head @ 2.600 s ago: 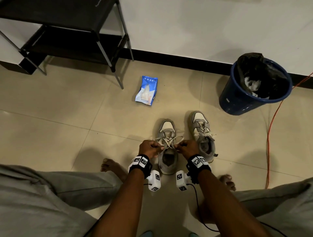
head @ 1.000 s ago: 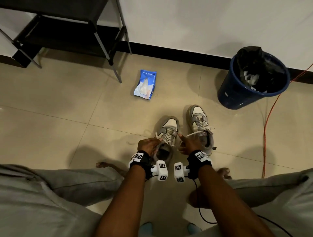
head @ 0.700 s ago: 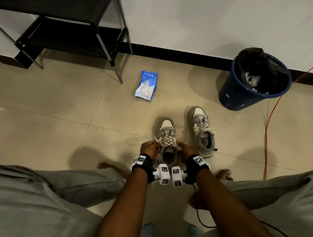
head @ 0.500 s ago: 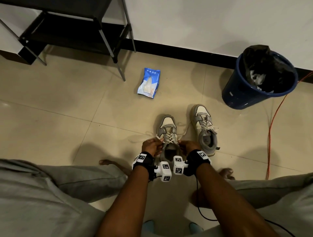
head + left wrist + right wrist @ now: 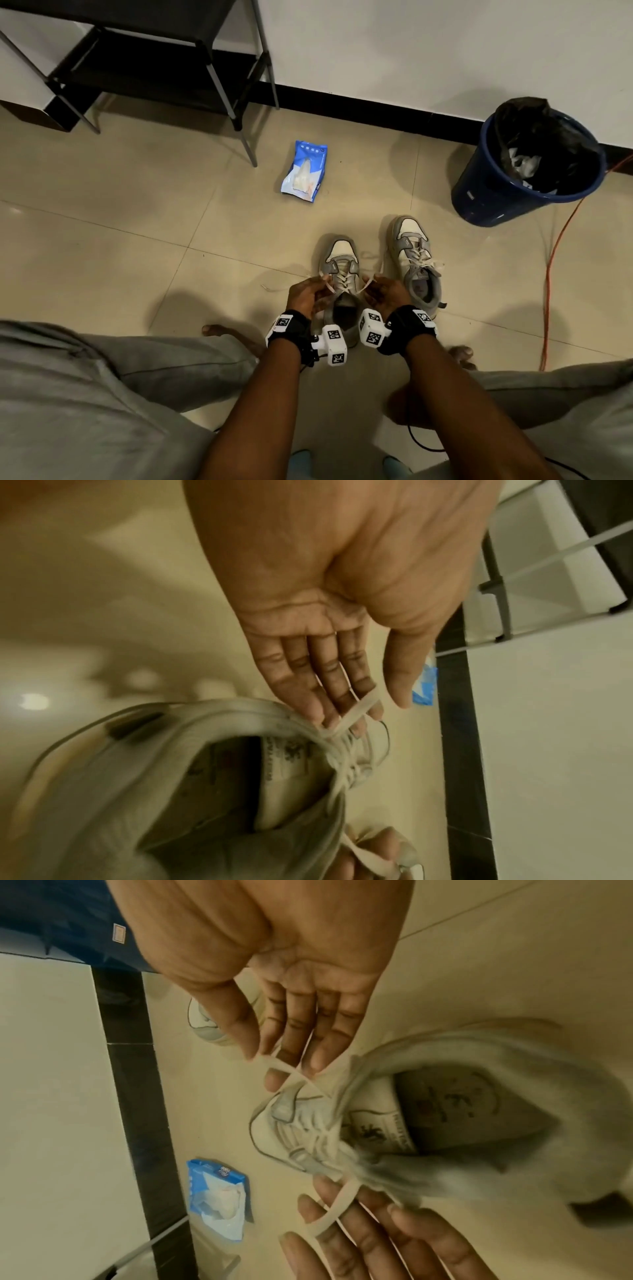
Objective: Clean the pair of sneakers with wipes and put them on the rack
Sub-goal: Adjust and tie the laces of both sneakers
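Observation:
Two grey-and-white sneakers stand side by side on the tiled floor, toes pointing away from me. Both my hands are at the left sneaker (image 5: 339, 260), over its opening. My left hand (image 5: 310, 291) holds one shoelace end, looped over its nearly straight fingertips (image 5: 356, 710) with the thumb apart. My right hand (image 5: 382, 289) pinches the other lace end between thumb and forefinger (image 5: 274, 1080). The right sneaker (image 5: 416, 260) stands untouched with its laces loose. A blue pack of wipes (image 5: 305, 174) lies open on the floor beyond the shoes. The black rack (image 5: 154, 68) stands far left against the wall.
A blue bin (image 5: 524, 164) lined with a black bag holds crumpled white wipes at the far right. An orange cable (image 5: 551, 274) runs along the floor beside it. My bare feet (image 5: 215, 330) and grey-trousered knees flank the sneakers.
The left sneaker, tilted a second ago, now sits flat. My hands have settled on either side of its tongue and drawn the lace ends slightly apart.

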